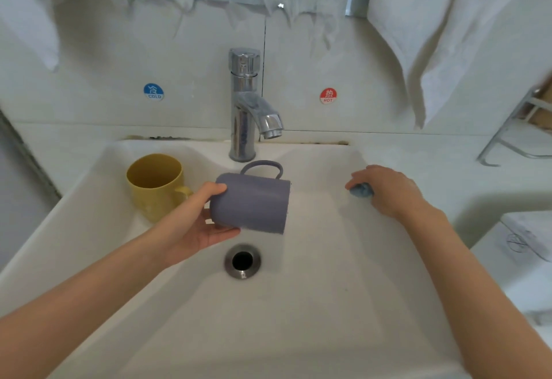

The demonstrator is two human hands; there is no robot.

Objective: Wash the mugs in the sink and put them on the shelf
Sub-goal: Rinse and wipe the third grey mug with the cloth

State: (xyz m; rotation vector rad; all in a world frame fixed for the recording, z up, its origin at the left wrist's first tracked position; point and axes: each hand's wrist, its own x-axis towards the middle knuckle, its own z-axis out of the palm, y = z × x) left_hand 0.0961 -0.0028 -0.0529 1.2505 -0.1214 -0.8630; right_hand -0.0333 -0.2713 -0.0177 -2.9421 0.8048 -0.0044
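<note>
My left hand grips the base end of a purple mug, held on its side above the white sink, its mouth to the right and its handle pointing up towards the chrome tap. A yellow mug stands upright in the sink's left back corner, just left of that hand. My right hand rests on the sink's right slope, its fingers curled over a small blue cloth or sponge. No water runs from the spout. A metal wire shelf shows partly at the right edge.
The drain sits open in the middle of the basin below the purple mug. Cold and hot stickers flank the tap on the tiled wall. White towels hang above. A white counter surface lies at the right.
</note>
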